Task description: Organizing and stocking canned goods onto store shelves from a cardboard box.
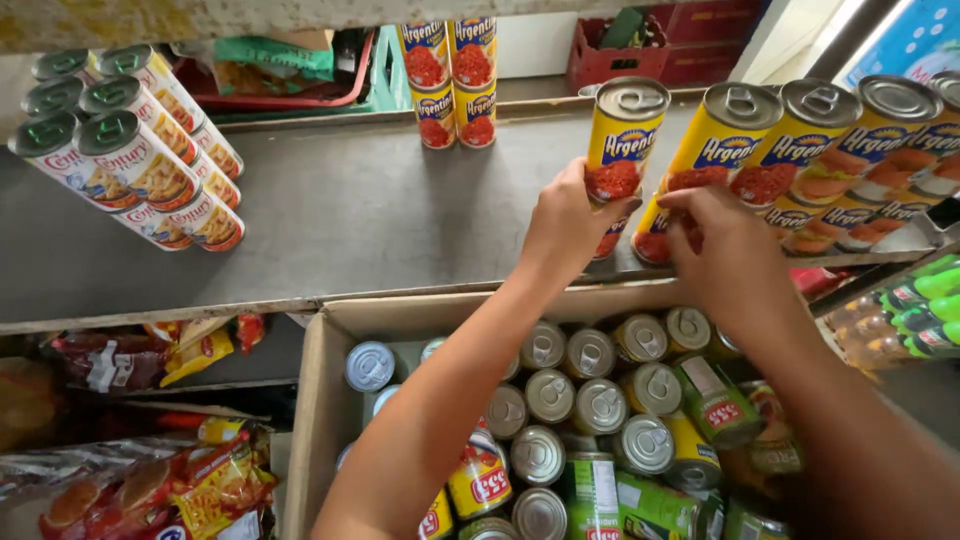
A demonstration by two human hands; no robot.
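Observation:
My left hand (567, 225) grips a yellow can (619, 140) with a red picture and a pull-tab lid, held upright on top of another yellow can on the grey shelf (350, 215). My right hand (722, 250) touches the lower yellow can (655, 235) of the neighbouring stack, right beside it. A row of stacked yellow cans (800, 150) runs off to the right. Below my arms sits an open cardboard box (318, 400) full of several mixed cans (590, 410).
Stacked white-labelled cans with green lids (130, 150) stand at the shelf's left. Two stacks of yellow cans (455, 80) stand at the back. Green bottles (915, 310) lie at the right. Snack packets (170, 480) fill the lower left. Red crates (660, 45) sit behind.

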